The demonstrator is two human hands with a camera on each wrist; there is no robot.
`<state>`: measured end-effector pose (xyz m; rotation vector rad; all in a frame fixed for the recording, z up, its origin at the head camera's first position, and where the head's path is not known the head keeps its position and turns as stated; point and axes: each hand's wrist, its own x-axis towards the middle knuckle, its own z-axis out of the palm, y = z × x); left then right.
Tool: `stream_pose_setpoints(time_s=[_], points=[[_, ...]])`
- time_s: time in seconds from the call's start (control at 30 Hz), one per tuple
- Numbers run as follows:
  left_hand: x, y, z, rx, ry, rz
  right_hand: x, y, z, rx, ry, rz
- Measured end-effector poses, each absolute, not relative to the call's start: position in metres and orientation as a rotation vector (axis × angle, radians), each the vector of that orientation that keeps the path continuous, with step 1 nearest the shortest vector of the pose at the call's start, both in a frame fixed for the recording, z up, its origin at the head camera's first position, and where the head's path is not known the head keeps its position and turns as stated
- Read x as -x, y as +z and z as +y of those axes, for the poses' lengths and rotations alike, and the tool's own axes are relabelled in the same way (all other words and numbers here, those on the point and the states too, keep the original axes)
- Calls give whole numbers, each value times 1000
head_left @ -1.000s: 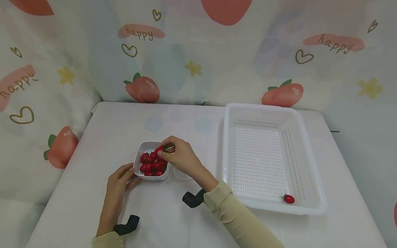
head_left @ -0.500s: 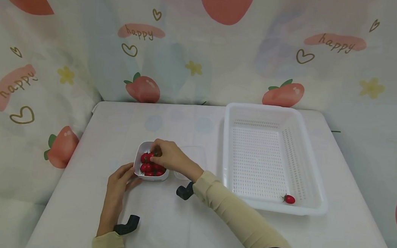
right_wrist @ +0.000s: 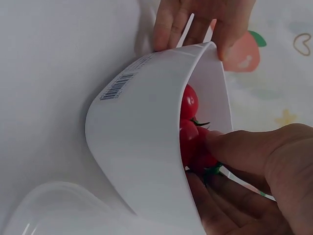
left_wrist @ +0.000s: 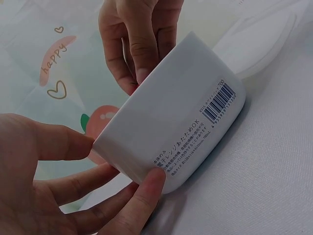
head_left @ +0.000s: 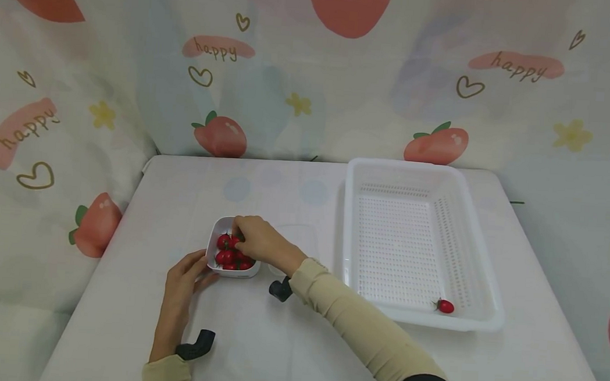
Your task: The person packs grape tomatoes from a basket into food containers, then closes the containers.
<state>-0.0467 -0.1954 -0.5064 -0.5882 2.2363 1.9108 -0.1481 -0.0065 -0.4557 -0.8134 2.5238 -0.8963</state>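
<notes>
A small white plastic container (head_left: 232, 273) with several red cherry tomatoes (head_left: 225, 257) stands at the left-centre of the table. My left hand (head_left: 184, 279) holds its near-left corner, one fingertip at the rim and others against the printed wall (left_wrist: 161, 122). My right hand (head_left: 267, 240) reaches over the far-right rim into the container. In the right wrist view its thumb and fingers pinch a cherry tomato (right_wrist: 203, 155) with a green stem; the fingertips are partly hidden behind the wall. Another tomato (right_wrist: 190, 103) lies beside it.
A large white perforated basket (head_left: 349, 240) stands at the right, with one cherry tomato (head_left: 445, 306) in its near-right corner. A clear lid (head_left: 302, 237) lies on the table just right of the container, partly under my right forearm.
My right hand has moved left and further over the container, its fingers now among the tomatoes. The left hand and the container have stayed in place.
</notes>
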Motion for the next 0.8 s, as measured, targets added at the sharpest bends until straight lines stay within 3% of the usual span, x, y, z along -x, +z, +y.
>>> stream_pose_setpoints(time_s=[0.8], points=[[48, -508, -196, 591, 1915, 2236, 132, -439, 22, 735, -1052, 2557]])
